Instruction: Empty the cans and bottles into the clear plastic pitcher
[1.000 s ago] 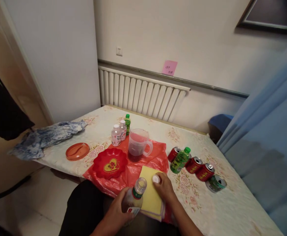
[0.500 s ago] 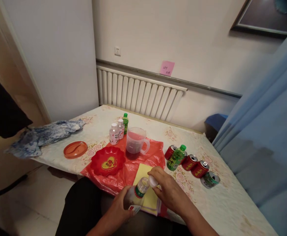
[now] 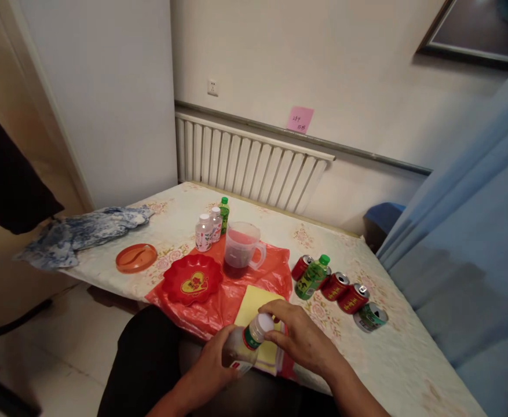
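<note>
My left hand [image 3: 212, 362] is wrapped round a small clear bottle [image 3: 241, 349] with a green neck band, held tilted over my lap at the table's near edge. My right hand [image 3: 299, 337] pinches a white cap [image 3: 264, 322] that sits on the bottle's mouth. Under both hands lies a yellow cloth [image 3: 256, 307] on a red plastic sheet [image 3: 230, 301].
On the table [image 3: 405, 370] stand a jug of dark red liquid [image 3: 240, 250], a red dish [image 3: 192, 280], an orange lid [image 3: 136, 258], three small bottles [image 3: 210, 227], a green bottle [image 3: 311, 277] and several cans [image 3: 344, 292]. A blue cloth [image 3: 80, 234] lies left; a blue curtain [image 3: 475, 243] hangs right.
My right hand lifted the white cap off the yellow cloth and brought it onto the bottle's mouth. The left hand kept hold of the bottle.
</note>
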Motion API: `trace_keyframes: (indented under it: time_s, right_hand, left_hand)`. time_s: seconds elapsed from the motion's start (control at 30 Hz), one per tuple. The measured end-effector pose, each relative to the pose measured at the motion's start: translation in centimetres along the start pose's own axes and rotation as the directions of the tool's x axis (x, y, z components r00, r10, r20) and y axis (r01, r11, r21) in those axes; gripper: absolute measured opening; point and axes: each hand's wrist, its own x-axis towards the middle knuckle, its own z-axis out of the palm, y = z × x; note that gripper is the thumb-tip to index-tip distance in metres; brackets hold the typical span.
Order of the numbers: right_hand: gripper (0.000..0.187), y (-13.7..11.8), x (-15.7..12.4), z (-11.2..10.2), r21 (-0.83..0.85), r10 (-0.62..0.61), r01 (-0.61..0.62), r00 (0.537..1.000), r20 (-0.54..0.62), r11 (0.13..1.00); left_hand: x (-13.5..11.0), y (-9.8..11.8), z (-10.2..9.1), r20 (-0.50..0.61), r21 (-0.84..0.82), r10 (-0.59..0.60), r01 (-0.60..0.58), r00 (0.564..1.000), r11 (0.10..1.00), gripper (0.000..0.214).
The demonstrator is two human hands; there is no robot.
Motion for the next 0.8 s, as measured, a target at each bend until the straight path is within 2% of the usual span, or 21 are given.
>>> trace_keyframes:
  time_s: [0.23, 0.5, 0.73, 0.8]
  right_hand:
    - [0.031, 0.5, 0.0, 0.3, -0.011, 0.005, -0.005, 1.0, -0.001, 1.0]
    - [0.033, 0.9, -0.1, 0.7, 0.105, 0.036, -0.028, 0.997, -0.072, 0.994]
    - [0.069, 2.3, -0.4, 1.3, 0.212, 0.136, -0.103, 0.979, -0.15, 0.972]
    - [0.073, 3.0, -0.5, 1.7, 0.272, 0.182, -0.131, 0.968, -0.171, 0.953]
  left_hand:
    - [0.2, -0.2, 0.3, -0.009, 0.038, 0.01, -0.01, 1.0, 0.999, 0.06]
    - [0.7, 0.2, 0.3, -0.003, 0.001, 0.005, -0.005, 1.0, 1.0, 0.064]
    - [1.4, 0.1, 0.7, 0.014, -0.101, 0.033, -0.032, 0.999, 0.994, 0.066]
    - [1.7, -0.2, 0.8, 0.023, -0.128, 0.036, -0.033, 0.999, 0.991, 0.067]
